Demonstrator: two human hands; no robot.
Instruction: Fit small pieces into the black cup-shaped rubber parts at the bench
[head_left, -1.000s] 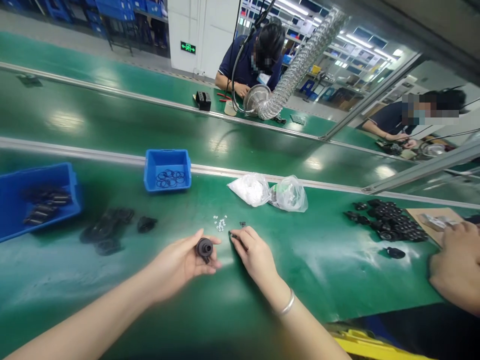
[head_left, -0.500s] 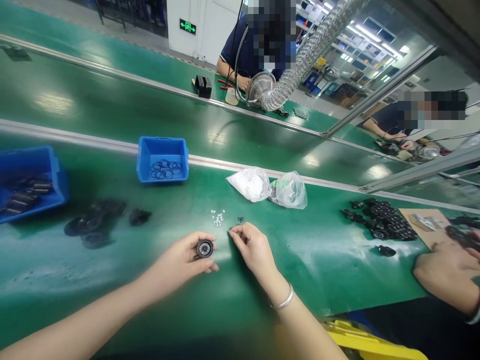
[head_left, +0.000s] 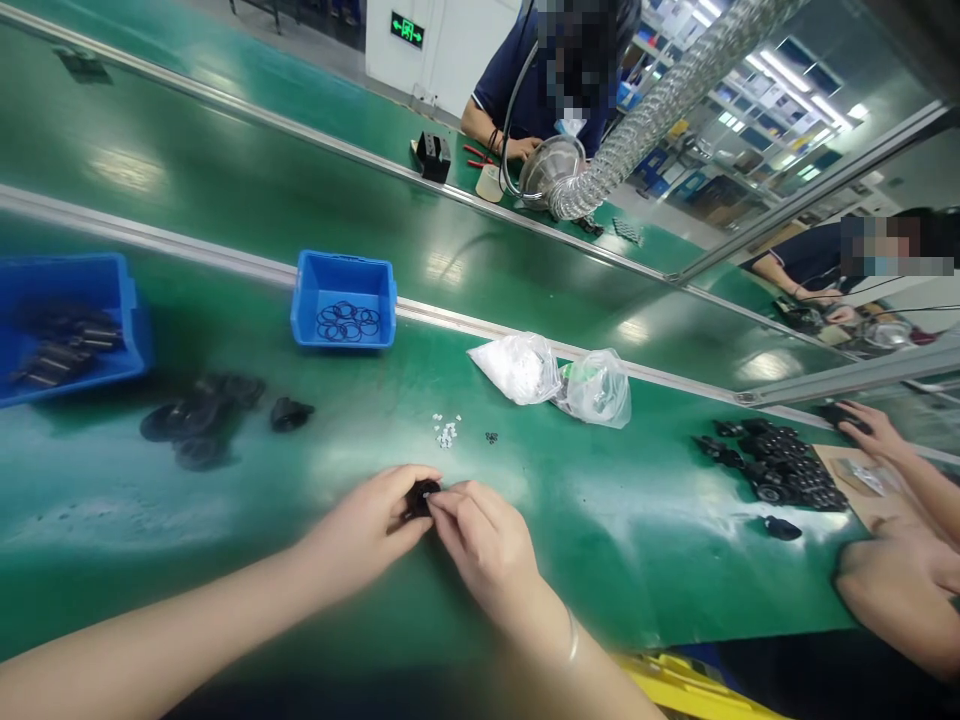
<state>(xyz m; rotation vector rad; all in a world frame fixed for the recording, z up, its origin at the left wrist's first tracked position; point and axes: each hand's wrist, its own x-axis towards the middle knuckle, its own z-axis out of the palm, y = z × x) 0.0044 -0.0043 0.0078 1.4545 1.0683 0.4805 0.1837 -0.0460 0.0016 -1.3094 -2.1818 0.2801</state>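
Gripping a black part (head_left: 417, 500) in my left hand (head_left: 375, 525), my right hand (head_left: 487, 548) pinched closed at it, contents hidden, I judge it unfinished; white pieces (head_left: 448, 435) lie loose beyond

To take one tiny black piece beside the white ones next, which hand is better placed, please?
Probably the right hand: it is nearer to the tiny black pieces, and the left hand is occupied, with its fingers curled around the black part.

Left hand (head_left: 367, 530) partly hides black part (head_left: 420, 496); larger bin (head_left: 138, 325) cut off.
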